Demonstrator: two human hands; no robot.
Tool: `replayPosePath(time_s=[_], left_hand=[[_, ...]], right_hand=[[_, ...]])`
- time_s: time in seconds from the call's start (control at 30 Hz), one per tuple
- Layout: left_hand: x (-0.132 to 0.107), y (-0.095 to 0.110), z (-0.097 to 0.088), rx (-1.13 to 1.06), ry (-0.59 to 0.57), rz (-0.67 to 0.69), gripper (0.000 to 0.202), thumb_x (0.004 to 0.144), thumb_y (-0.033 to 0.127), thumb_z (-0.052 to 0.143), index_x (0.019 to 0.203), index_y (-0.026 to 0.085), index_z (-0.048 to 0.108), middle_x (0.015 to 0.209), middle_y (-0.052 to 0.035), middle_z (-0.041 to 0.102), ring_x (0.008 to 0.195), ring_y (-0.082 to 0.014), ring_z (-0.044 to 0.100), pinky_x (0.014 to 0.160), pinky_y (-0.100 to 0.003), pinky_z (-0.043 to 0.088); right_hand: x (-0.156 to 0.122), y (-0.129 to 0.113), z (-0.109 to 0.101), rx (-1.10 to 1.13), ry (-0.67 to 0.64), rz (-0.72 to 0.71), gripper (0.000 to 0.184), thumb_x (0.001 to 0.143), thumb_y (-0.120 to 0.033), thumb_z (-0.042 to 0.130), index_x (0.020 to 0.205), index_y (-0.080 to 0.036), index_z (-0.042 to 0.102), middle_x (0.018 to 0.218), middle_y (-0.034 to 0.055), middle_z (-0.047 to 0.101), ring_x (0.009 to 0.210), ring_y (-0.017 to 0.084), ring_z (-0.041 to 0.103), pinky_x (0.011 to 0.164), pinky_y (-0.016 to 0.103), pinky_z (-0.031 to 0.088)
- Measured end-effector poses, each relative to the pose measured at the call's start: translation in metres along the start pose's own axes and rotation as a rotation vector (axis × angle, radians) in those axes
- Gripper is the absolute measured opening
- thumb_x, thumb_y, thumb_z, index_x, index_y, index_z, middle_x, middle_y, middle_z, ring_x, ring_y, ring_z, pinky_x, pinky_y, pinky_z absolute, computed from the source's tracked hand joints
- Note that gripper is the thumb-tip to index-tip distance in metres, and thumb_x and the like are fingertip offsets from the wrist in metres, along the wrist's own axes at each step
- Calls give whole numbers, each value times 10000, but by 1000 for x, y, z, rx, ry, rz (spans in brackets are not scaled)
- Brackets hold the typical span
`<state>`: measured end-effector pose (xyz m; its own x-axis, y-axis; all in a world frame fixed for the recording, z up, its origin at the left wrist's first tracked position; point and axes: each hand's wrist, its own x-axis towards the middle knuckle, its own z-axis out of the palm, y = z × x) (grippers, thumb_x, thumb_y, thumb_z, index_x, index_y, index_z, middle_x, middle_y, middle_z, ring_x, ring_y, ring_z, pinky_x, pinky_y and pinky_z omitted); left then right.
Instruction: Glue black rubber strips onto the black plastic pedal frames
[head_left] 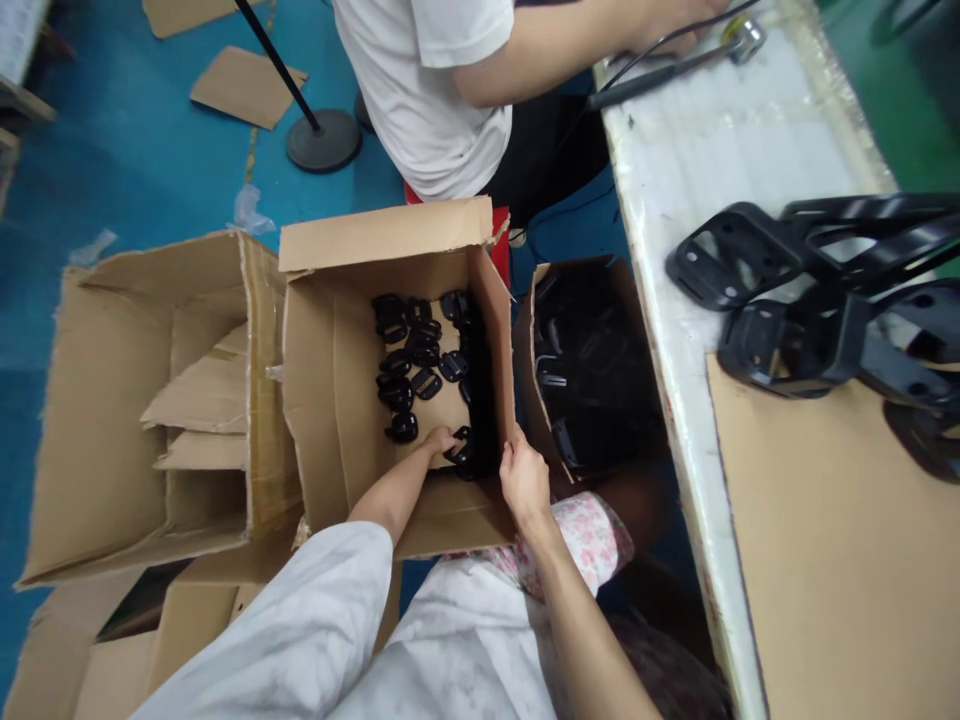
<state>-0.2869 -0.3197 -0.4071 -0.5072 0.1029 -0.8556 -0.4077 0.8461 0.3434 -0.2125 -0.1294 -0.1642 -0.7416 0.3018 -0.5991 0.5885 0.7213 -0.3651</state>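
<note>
Down in the open cardboard box (311, 360) between the person's arms, read as a clock face with twelve pointing away from the body, the left hand (439, 441) reaches in to about five o'clock. Its fingers meet a black plastic piece (463, 452) near the bottom; from where I stand I can't tell whether they are pinched on it or only touching. The piece lies at three o'clock from those fingers, close to the box's right wall. Its long axis seems to run roughly twelve to six, across the line of the fingers, though the hand and the dark tones hide part of it.

The left hand is plainly the nearer one. The right hand (525, 478), at four o'clock, is clamped on the top edge of the box's right wall, and from there the piece sits at about ten o'clock and lower down.

Other black pieces (426, 383) lie scattered from ten o'clock round to two. Just beyond the right wall, at three, stands a smaller box (527, 380) full of dark parts (592, 360), with a white table (750, 130) past it. A co-worker in a white shirt (442, 120) sits at twelve.
</note>
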Motion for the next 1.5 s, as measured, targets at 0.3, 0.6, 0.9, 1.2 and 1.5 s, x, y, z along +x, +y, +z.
replayPosePath(time_s=[0.3, 0.6, 0.9, 1.2, 1.5], left_hand=[[-59, -15, -2, 99, -54, -82, 313, 1031, 369, 691, 1262, 158, 676, 1230, -96, 698, 1038, -225, 710, 889, -408, 635], [-140, -12, -108, 113, 405, 207, 180, 1024, 271, 655, 1136, 166, 748, 1203, -105, 746, 1160, -251, 706, 1082, -424, 553], [-228, -39, -190, 129, 1075, 198, 609, 897, 165, 675, 1483, 102, 521, 1389, -219, 630, 1307, -350, 646, 1156, -481, 506], [-231, -2, -195, 165, 963, -4, 613, 971, 286, 586, 1530, 55, 491, 1530, -279, 559, 1460, -381, 533, 1169, -497, 474], [-241, 27, -190, 268, 406, -80, 333, 888, 255, 570, 596, 158, 697, 575, -116, 702, 634, -251, 745, 688, -285, 557]], right_hand=[[1, 3, 0, 36, 47, -17, 473, 1116, -191, 470, 1585, -141, 512, 1231, 190, 772, 1106, 277, 776, 977, 318, 549], [6, 10, 0, 51, 27, -31, 470, 1116, -211, 430, 1571, -141, 523, 1202, 206, 773, 1114, 316, 770, 979, 376, 558], [8, 17, 4, 110, 37, -113, 474, 1110, -181, 444, 1573, -129, 536, 1225, 209, 769, 1205, 312, 738, 1025, 363, 537], [36, 79, -37, 248, 73, -100, 279, 1099, -308, 640, 1331, -158, 681, 1251, 108, 737, 1154, 254, 724, 1044, 468, 580], [42, 84, -18, 308, 120, -139, 270, 1091, -335, 660, 1305, -172, 687, 1247, 97, 723, 1113, 246, 724, 1013, 472, 600]])
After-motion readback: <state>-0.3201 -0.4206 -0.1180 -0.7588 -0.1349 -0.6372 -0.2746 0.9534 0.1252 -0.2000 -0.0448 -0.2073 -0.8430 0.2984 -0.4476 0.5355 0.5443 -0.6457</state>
